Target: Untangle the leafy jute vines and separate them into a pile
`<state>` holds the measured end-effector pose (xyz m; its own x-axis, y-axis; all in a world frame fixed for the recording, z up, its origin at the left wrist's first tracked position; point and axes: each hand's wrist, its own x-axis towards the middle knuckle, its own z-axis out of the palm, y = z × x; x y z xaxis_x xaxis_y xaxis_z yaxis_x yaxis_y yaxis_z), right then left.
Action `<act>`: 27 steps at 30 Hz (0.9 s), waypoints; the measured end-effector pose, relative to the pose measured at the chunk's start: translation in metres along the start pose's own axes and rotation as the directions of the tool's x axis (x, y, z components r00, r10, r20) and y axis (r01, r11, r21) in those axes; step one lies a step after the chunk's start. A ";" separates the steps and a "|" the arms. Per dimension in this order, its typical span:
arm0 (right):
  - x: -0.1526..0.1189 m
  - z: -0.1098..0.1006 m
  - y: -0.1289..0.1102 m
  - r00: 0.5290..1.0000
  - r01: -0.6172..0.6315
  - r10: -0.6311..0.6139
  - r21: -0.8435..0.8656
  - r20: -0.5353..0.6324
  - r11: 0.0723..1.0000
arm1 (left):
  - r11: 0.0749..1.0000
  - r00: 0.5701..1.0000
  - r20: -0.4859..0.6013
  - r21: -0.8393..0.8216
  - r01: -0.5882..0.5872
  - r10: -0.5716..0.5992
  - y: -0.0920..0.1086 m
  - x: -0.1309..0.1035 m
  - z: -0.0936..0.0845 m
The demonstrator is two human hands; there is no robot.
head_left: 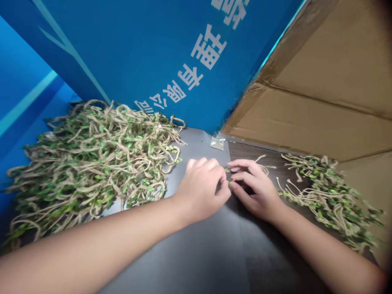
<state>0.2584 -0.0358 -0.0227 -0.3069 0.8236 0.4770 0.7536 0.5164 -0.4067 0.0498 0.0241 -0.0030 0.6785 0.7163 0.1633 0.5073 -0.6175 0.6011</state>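
Near the middle of the head view, my left hand (204, 188) is closed, its fingers curled round a piece of leafy twine that is mostly hidden. Close beside it on the right, my right hand (255, 188) pinches the same twine (228, 170) with its fingertips; loose beige ends (266, 166) stick out behind the fingers. A large heap of beige twine with small green leaves (101, 159) lies to the left. On the right lies a smaller pile of similar leafy twine (333, 196).
A blue panel with white characters (147, 53) stands behind the heap. Brown cardboard (321, 110) rises at the back right. A small clear plastic bag (217, 143) lies near their meeting corner, on the grey surface (190, 253).
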 end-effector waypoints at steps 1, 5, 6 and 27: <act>0.000 0.000 0.000 1.000 0.013 -0.013 -0.019 -0.001 1.000 | 1.000 1.000 -0.004 0.004 0.004 -0.004 0.000 0.000 0.000; -0.001 -0.003 0.000 0.999 0.048 -0.049 -0.085 -0.010 0.995 | 1.000 1.000 -0.008 0.006 0.013 -0.013 0.000 0.000 0.000; -0.001 -0.004 -0.001 0.998 0.055 -0.058 -0.108 -0.023 0.993 | 1.000 1.000 -0.006 0.003 0.013 -0.013 0.000 0.000 0.000; -0.006 -0.008 -0.005 0.977 0.198 -0.213 -0.290 -0.021 0.936 | 0.998 1.000 0.012 0.048 -0.028 0.028 -0.002 -0.001 0.003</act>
<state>0.2608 -0.0456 -0.0173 -0.4482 0.6896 0.5688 0.8133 0.5787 -0.0607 0.0500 0.0238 -0.0065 0.6985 0.6950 0.1708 0.5126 -0.6524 0.5583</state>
